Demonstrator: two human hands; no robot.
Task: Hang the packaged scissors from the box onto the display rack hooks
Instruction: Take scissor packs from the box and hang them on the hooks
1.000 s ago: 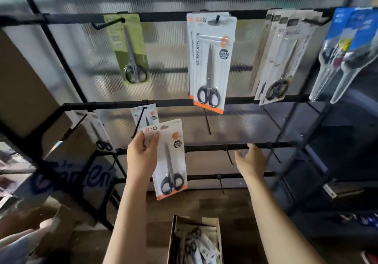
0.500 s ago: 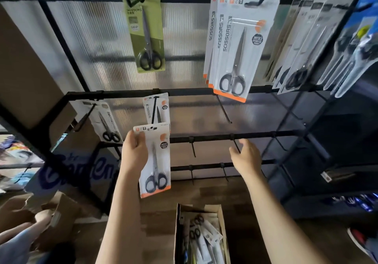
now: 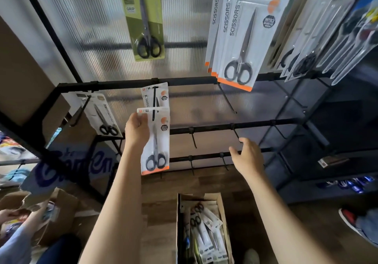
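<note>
Ribbed translucent panelling (image 3: pixel 98 38) forms the backdrop, and a black display rack (image 3: pixel 126 83) of horizontal bars is set in front of it above a wooden floor (image 3: pixel 204 184). Along the top row are hung a green scissors pack (image 3: pixel 143 20), a stack of large white packs with orange bottoms (image 3: pixel 243 36) and, to the right, further fanned packs (image 3: pixel 319 30). On the second bar a small white pack (image 3: pixel 101 113) is seen hanging at the left, and next to it a white-and-orange pack (image 3: pixel 156 96) is already threaded on a hook (image 3: pixel 153 104). Lower bars carry bare hooks.

On the floor below, an open cardboard box (image 3: pixel 222 204) is stood, with more packaged scissors piled inside. At the lower left another person's hand and a second carton (image 3: pixel 61 204) are partly seen; a shoe (image 3: pixel 351 220) is visible at the lower right.

The packaged scissors (image 3: pixel 157 141) are held upright by the left hand (image 3: pixel 137 130), whose fingers are curled around the upper left edge of the card; the top of the card is raised to the tip of that same hook, just below the pack already hanging there. Whether its hole is on the hook cannot be told. The right hand (image 3: pixel 248 157) is extended toward the lower bars with fingers loosely spread, nothing being held.
</note>
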